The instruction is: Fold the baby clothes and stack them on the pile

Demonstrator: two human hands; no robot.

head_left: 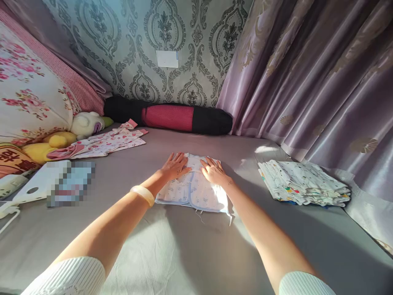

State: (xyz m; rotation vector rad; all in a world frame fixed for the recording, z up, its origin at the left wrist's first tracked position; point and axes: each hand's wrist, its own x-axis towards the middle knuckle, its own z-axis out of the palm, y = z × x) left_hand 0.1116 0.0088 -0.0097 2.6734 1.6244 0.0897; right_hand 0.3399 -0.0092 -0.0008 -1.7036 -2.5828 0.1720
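Observation:
A small white baby garment (196,192) with pale blue trim and a faint print lies flat on the grey bed sheet in front of me. Thin ties hang off its near edge, at the right corner and the middle. My left hand (175,166) rests flat on its upper left part, fingers stretched out. On the upper right part lies my right hand (214,171), also flat with fingers spread. Neither hand grips the cloth. A pale bangle (143,195) circles my left wrist.
At the right is a stack of folded printed cloths (303,182). Pink-patterned baby clothes (107,141), plush toys (87,124) and a white box (44,180) lie left. A black and red roll (168,116) lines the wall; curtains (294,73) hang right.

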